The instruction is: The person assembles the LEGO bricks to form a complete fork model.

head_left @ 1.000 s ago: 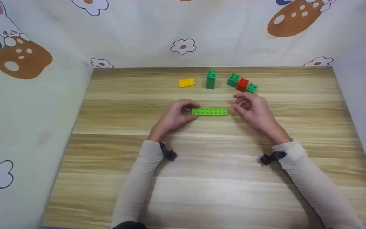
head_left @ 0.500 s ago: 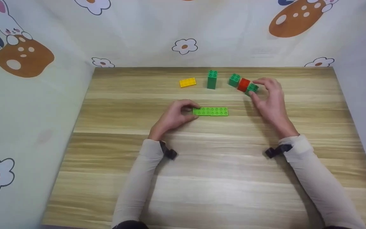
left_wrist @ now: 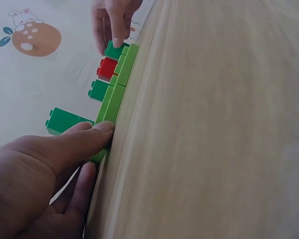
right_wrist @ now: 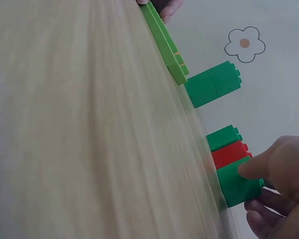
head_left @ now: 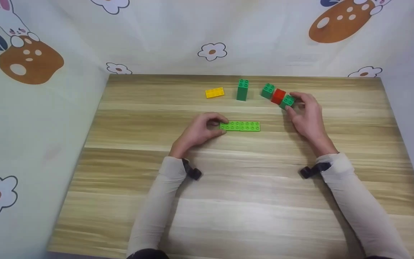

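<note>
Two flat lime-green building bricks (head_left: pixel 244 126) lie end to end in a row on the table. My left hand (head_left: pixel 200 130) holds the row's left end between thumb and fingers; the left wrist view shows the thumb (left_wrist: pixel 104 127) on its near side. Farther back on the right, my right hand (head_left: pixel 309 117) pinches a dark green brick (head_left: pixel 287 102) between thumb and fingers. That brick stands at the near end of a slanting line, beside a red brick (head_left: pixel 279 96) and another dark green brick (head_left: pixel 268 90). In the right wrist view the thumb covers part of the pinched brick (right_wrist: pixel 235 185).
Behind the lime row stands a tall dark green stack (head_left: pixel 242 91) of two bricks. A flat yellow brick (head_left: pixel 215 92) lies to its left. The wooden table (head_left: pixel 250 201) meets a patterned cloth wall (head_left: pixel 164 39) at the back.
My right hand has moved from beside the lime row's right end, back and right to the near dark green brick, and closed its fingers on it. The left hand stays at the lime row.
</note>
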The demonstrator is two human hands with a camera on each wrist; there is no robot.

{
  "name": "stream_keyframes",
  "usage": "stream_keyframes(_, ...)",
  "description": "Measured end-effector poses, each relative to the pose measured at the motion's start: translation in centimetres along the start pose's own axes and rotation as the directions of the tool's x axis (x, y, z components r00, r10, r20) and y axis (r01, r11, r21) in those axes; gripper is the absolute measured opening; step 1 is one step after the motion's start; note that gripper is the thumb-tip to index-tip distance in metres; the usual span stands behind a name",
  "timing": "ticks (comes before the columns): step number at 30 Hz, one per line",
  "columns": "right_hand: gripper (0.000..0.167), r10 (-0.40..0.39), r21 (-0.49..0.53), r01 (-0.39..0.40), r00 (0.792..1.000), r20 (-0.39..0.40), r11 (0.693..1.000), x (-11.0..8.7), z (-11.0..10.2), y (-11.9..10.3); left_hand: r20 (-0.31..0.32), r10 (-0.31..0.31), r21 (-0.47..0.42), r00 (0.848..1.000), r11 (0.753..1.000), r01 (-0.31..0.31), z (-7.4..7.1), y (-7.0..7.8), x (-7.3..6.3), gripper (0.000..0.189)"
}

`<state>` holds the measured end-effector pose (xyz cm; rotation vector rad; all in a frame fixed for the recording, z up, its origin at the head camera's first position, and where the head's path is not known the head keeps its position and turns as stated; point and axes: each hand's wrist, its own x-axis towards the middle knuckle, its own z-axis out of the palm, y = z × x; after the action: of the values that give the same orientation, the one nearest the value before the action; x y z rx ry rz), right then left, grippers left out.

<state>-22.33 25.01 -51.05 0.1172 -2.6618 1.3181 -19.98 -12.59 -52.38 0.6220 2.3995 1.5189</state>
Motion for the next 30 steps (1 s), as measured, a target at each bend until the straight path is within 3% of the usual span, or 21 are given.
stream_keyframes(7,0.042,-0.030,0.029,0.032,0.998,-0.048,0.999,-0.4,0.0,-0.6,-0.004,0.010,-0.008,1.000,1.000,-0.010,0.1,-0.1,0.1,0.028)
stream_keyframes(12,0.042,-0.065,0.048,0.067,0.997,-0.038,0.997,-0.8,0.3,-1.5,-0.007,0.021,-0.008,1.000,1.000,-0.021,0.1,-0.1,0.1,0.029)
stream_keyframes(20,0.039,-0.148,0.116,0.139,0.986,0.072,0.984,-1.8,1.2,-3.1,-0.014,0.014,-0.002,1.000,1.000,-0.014,0.1,0.1,0.1,0.028)
stream_keyframes(30,0.040,-0.253,0.178,0.217,0.944,0.212,0.960,-2.7,2.3,-3.8,-0.015,0.024,0.018,1.000,1.000,-0.024,0.2,0.0,0.1,0.027)
